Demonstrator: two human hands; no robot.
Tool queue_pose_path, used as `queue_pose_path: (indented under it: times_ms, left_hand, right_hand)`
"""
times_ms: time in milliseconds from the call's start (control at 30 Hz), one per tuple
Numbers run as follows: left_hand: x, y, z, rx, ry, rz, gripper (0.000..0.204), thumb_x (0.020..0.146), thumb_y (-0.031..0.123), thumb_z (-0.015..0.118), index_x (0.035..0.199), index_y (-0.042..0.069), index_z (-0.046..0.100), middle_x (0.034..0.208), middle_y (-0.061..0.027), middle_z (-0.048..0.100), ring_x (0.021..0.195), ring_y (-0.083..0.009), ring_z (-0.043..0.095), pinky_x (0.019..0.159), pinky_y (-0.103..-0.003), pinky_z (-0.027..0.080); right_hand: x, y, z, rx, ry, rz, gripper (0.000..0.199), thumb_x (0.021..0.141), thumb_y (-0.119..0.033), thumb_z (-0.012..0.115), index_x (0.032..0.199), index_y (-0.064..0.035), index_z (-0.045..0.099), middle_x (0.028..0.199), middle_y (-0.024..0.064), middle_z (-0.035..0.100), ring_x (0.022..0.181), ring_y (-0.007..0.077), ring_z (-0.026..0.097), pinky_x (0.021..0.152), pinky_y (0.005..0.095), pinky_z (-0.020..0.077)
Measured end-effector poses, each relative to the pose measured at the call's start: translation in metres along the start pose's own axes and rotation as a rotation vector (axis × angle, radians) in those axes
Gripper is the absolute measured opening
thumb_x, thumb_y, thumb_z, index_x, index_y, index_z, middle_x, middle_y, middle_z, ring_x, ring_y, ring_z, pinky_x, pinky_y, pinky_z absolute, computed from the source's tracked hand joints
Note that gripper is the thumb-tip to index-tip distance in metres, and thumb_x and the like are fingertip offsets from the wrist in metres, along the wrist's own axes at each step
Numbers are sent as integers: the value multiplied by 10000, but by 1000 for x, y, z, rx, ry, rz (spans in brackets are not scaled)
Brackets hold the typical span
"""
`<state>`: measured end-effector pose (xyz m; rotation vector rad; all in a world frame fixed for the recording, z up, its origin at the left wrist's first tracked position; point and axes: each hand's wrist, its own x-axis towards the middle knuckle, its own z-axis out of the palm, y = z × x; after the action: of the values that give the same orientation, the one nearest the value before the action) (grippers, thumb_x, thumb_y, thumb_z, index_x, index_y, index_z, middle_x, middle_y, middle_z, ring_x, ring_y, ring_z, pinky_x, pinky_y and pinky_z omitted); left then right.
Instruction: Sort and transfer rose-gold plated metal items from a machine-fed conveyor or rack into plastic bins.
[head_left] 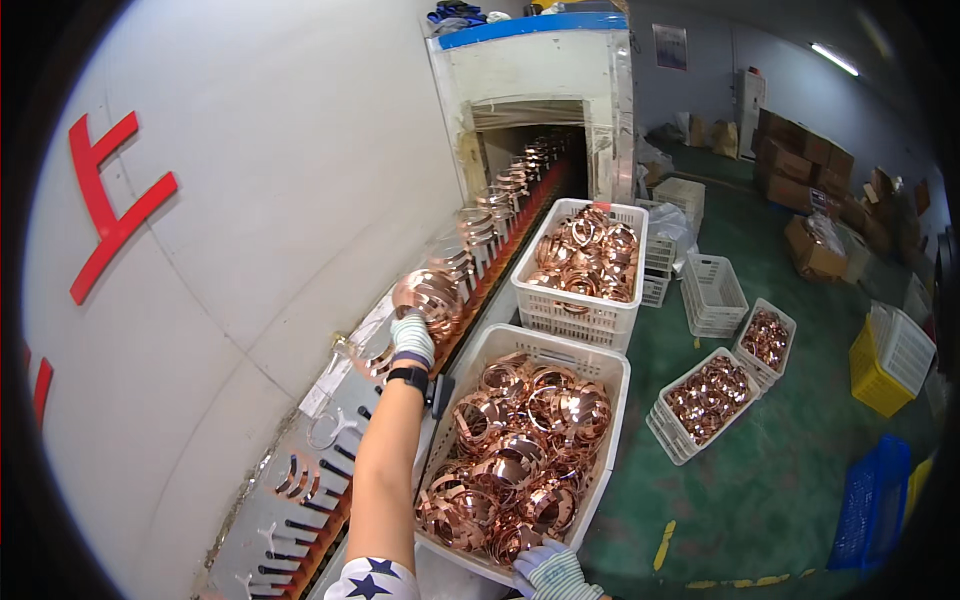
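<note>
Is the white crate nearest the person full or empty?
Well filled: shiny copper-coloured rings lie heaped from wall to wall in that white crate, hiding its floor.

Your left head-worn fisheye camera looks down and ahead from above your work, with your striped-gloved left hand (413, 340) near mid-view and your striped-gloved right hand (555, 574) at the lower edge. It sits close over the nearer white plastic crate (575, 354), facing toward the white, blue-topped tunnel housing (540, 70); straight edges curve toward your dark, rounded rim.
</note>
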<state>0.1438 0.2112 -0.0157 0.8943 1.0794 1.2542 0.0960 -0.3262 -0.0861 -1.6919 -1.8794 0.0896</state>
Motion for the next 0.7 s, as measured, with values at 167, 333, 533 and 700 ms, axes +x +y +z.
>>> queue_pose_path:
  times_ms: [167, 333, 533, 700]
  left_hand:
    - [89, -2, -90, 140, 250, 57, 784, 833, 559, 735, 1236, -107, 646, 1232, -224, 690, 1058, -300, 697, 892, -394, 549]
    - [80, -19, -68, 304, 228, -98, 740, 931, 546, 608, 1314, -87, 599, 1323, -211, 649, 1134, -310, 672, 953, -390, 529]
    - [95, -42, -138, 1314, -69, 186, 356, 939, 296, 607, 1201, 75, 704, 1281, -174, 675, 1148, -348, 659, 946, -421, 541]
    - [86, -51, -194, 862, 39, 99, 366, 922, 254, 647, 1272, 149, 674, 1353, -118, 639, 1197, -307, 637, 969, -398, 528]
  right_hand:
    - [-3, -2, 18, 27, -64, -69, 182, 768, -314, 642, 757, -135, 610, 776, 62, 585, 828, 253, 592, 793, 442, 448]
    - [-1, 4, 3, -13, -22, -10, 190, 794, -316, 633, 805, -126, 628, 832, 64, 614, 851, 264, 603, 894, 449, 452]
    - [-4, 12, 9, 48, -47, -46, 187, 801, -285, 684, 866, -110, 688, 870, 47, 676, 845, 253, 651, 873, 445, 486]
    - [-12, 5, 15, 84, 42, -92, 200, 830, -292, 650, 831, -92, 666, 851, 70, 662, 848, 261, 635, 872, 424, 471]
